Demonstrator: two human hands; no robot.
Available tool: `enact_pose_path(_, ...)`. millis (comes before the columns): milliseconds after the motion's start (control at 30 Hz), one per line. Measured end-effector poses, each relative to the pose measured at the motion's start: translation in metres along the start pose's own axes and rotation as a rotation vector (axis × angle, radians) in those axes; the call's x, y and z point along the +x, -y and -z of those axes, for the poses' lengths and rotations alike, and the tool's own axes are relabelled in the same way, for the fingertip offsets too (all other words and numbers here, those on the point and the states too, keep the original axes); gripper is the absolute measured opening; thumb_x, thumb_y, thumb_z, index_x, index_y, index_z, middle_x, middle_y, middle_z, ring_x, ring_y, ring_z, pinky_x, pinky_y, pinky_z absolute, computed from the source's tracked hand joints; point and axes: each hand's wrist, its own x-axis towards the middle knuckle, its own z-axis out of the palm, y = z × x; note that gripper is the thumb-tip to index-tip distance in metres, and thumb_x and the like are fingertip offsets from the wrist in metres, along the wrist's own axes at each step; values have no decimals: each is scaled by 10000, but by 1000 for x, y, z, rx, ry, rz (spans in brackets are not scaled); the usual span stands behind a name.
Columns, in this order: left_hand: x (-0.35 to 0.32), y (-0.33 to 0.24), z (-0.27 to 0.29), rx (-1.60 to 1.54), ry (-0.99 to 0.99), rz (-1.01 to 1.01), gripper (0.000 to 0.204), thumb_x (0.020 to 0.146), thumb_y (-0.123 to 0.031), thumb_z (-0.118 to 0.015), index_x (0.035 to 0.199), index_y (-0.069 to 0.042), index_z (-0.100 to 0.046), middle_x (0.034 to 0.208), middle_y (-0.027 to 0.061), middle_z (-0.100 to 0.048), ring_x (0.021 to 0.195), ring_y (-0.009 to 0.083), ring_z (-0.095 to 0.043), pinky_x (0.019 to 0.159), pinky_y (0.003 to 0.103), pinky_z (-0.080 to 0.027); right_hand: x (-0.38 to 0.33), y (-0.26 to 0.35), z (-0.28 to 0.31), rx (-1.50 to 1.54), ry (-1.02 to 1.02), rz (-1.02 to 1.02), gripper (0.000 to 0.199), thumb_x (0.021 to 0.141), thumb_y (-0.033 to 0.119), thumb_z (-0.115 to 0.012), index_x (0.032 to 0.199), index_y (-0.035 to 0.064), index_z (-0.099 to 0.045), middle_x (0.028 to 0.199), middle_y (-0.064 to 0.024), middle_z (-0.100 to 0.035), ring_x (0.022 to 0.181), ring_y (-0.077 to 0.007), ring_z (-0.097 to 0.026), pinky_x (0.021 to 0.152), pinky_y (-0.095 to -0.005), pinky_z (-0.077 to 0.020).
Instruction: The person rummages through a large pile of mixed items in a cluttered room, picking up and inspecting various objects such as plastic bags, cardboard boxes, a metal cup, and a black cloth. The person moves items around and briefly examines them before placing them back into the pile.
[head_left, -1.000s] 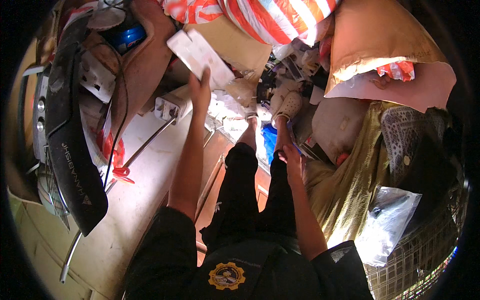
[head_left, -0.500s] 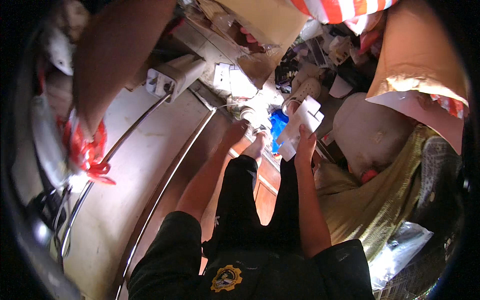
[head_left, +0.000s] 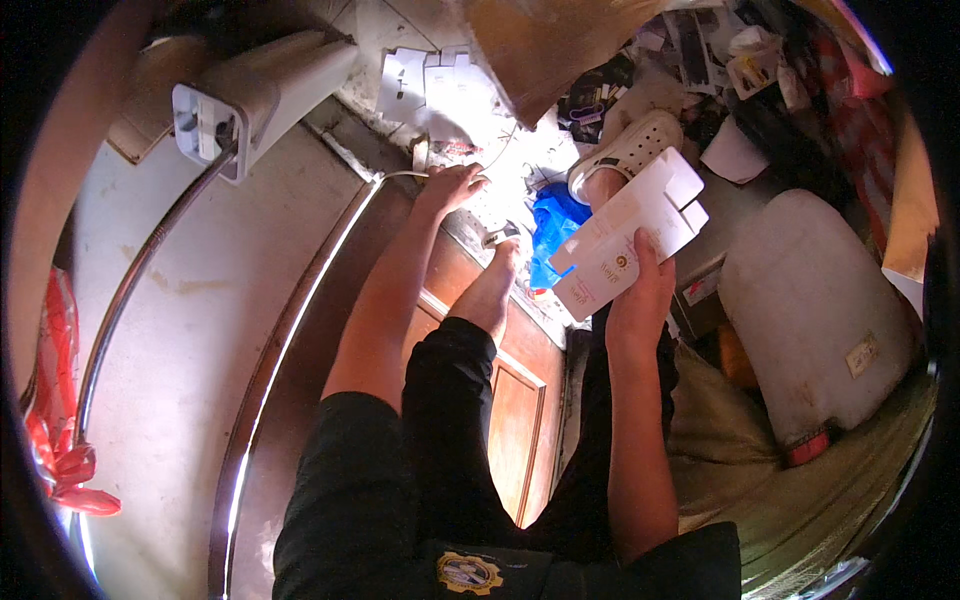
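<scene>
My right hand point(head_left: 641, 285) grips a white flattened carton point(head_left: 632, 230) with small print, the thumb lying across its face and the flaps at its far end sticking out. My left hand point(head_left: 455, 188) reaches down over the brightly lit floor, fingers apart, beside a thin white cord point(head_left: 402, 174). Glare washes out what lies just past its fingertips. Further off, more white flattened cartons point(head_left: 447, 92) lie on the floor. A crumpled blue plastic bag point(head_left: 556, 226) sits between my feet, near a pale clog point(head_left: 640, 150) on my right foot.
On the left, a white plastic housing point(head_left: 265, 100) rests on a pale surface point(head_left: 170, 370), with a metal tube point(head_left: 130, 270) running from it. A red plastic bag point(head_left: 65, 440) hangs at far left. A large whitish container point(head_left: 815, 315) and olive sacking point(head_left: 740, 440) crowd the right side.
My left hand has moved forward, away from my left foot, to beside the cord. The right hand still holds the carton. The view has shifted, so the floor appears larger and nearer.
</scene>
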Motion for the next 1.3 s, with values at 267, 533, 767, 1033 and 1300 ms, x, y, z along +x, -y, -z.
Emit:
enact_pose_path(267,-53,55,136,487,-1122,425,300,964,-228,-473,1183,-35,-545,1043,199,-588,953,361,-590,792,461,-493,-6,7,2,-49,4,29,498,940,284,-596,1295,-26,-434,1227,-150,-544,1129,-235,-563,945,-361,-453)
enact_pose_path(533,16,0,12,111,-487,167,413,838,-289,-610,1089,38,-593,1014,242,-614,1012,344,-607,880,447,-487,-24,15,-15,5,10,102,413,941,227,-604,1250,-22,-491,1174,-130,-585,1049,-209,-592,900,-340,-471)
enact_pose_path(767,65,50,-58,-212,-668,485,903,647,-588,-784,1313,-50,-497,1367,161,-501,1268,393,-460,998,694,-332,-24,14,-9,-2,-23,119,425,938,222,-606,1269,-13,-480,1208,-122,-564,1105,-211,-558,965,-355,-425)
enact_pose_path(1033,43,84,-25,-37,-87,473,744,718,-544,-758,1309,-150,-535,1375,97,-525,1351,350,-373,1005,724,-287,-30,15,-22,19,28,141,418,933,217,-617,1260,-8,-486,1184,-110,-574,1071,-201,-571,938,-349,-440)
enact_pose_path(1300,6,59,-17,-62,-254,301,607,767,-481,-720,1268,-171,-572,1202,122,-629,1146,294,-577,976,626,-255,-25,4,-27,-14,21,103,376,930,209,-620,1213,-19,-525,1121,-106,-610,1014,-195,-590,891,-320,-452)
